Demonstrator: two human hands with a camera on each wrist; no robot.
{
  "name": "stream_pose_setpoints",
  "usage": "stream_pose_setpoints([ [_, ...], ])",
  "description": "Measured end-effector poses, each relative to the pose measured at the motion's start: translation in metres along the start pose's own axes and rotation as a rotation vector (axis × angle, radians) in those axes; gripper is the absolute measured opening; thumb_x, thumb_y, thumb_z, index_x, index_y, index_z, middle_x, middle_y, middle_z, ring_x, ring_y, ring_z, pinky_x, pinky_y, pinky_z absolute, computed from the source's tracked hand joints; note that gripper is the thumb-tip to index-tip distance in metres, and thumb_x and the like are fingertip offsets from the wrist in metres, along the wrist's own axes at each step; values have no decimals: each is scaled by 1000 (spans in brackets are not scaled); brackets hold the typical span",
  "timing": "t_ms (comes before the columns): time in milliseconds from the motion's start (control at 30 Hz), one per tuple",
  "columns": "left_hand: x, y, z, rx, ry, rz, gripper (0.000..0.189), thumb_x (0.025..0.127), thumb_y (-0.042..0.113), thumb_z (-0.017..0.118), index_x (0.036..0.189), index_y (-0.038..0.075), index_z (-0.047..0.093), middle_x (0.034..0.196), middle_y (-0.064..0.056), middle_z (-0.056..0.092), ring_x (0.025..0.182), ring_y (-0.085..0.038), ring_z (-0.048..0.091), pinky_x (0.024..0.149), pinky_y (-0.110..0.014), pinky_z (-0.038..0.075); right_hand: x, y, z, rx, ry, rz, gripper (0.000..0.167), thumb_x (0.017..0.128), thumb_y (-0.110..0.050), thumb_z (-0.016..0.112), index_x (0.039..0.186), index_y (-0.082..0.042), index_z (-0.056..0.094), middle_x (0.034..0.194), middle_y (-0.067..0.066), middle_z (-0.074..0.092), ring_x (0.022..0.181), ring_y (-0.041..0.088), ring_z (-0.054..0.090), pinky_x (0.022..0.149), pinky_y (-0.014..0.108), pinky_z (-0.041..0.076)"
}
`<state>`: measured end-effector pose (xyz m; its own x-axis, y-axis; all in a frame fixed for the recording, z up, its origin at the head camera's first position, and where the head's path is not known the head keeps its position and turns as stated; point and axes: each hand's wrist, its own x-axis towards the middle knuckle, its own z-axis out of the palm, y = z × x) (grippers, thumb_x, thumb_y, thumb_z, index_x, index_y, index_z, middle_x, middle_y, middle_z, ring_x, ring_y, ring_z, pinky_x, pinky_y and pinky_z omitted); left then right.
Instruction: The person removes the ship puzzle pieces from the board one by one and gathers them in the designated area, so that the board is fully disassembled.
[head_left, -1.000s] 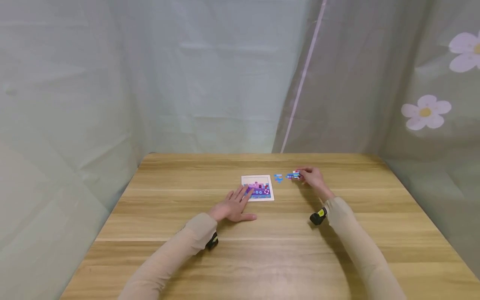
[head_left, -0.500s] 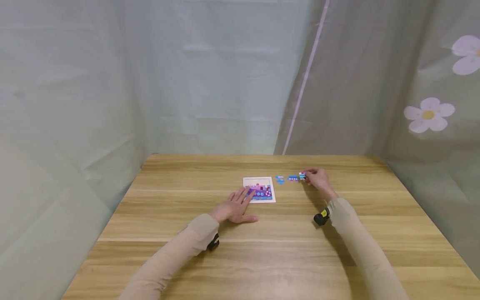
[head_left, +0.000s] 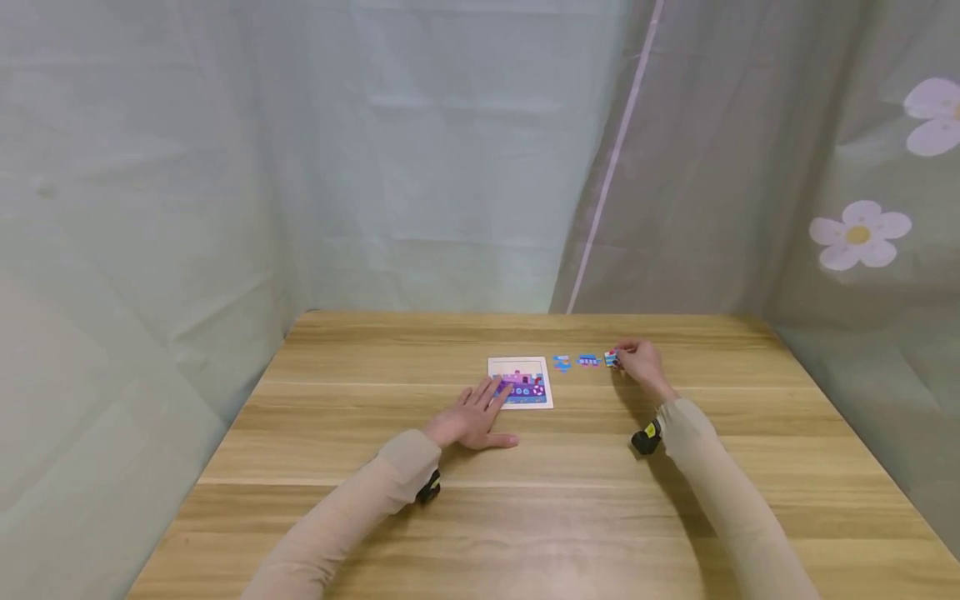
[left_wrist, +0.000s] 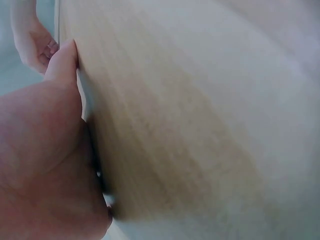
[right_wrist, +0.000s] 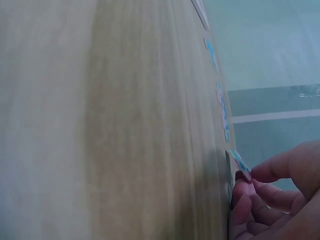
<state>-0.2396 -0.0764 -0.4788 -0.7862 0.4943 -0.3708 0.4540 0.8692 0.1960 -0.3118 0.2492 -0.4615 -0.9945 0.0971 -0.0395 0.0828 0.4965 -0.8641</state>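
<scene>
My left hand [head_left: 472, 421] lies flat with spread fingers, the fingertips on the lower left part of a white-framed jigsaw puzzle [head_left: 528, 401] that shows a purple and pink ship. At the right, my right hand [head_left: 640, 363] pinches a blue, white and red puzzle piece [head_left: 611, 359] between thumb and fingertips. In the right wrist view this puzzle piece [right_wrist: 240, 161] is tilted, its near edge between the fingers. Two more puzzle pieces lie on the table between board and right hand: a blue one [head_left: 562, 362] and a blue-purple one [head_left: 588, 360]. The left palm [left_wrist: 40, 150] fills the left wrist view's side.
The wooden table [head_left: 525, 517] reaches back to a pale curtain [head_left: 450, 167]. A grey curtain with white flowers [head_left: 858, 235] hangs on the right. Both wrists wear small black cameras, one [head_left: 647, 437] beside the right sleeve.
My right hand has moved slightly right, taking the pinched puzzle piece away from the blue-purple one it overlapped before. The left hand stays on the puzzle. The head view has shifted a little.
</scene>
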Motion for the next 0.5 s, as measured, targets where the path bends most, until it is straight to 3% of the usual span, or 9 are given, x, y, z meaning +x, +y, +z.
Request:
stream_pose_setpoints([
  [233,-5,4,-3,-2,-12,-11,100,89,72,41,155,19,-12,162,-4,-19,150,-23,-15,123,-49,0,-1,-1,2,-98,8,3,29,92,-6,53,114,12,61,98,22,68,66,7,56,55,17,45],
  [500,-1,2,-2,-1,0,-4,101,89,71,42,155,19,-13,162,-5,-20,150,-24,-16,123,-49,0,3,0,3,-136,16,-9,29,87,-5,59,110,11,62,92,19,68,59,4,53,54,17,43],
])
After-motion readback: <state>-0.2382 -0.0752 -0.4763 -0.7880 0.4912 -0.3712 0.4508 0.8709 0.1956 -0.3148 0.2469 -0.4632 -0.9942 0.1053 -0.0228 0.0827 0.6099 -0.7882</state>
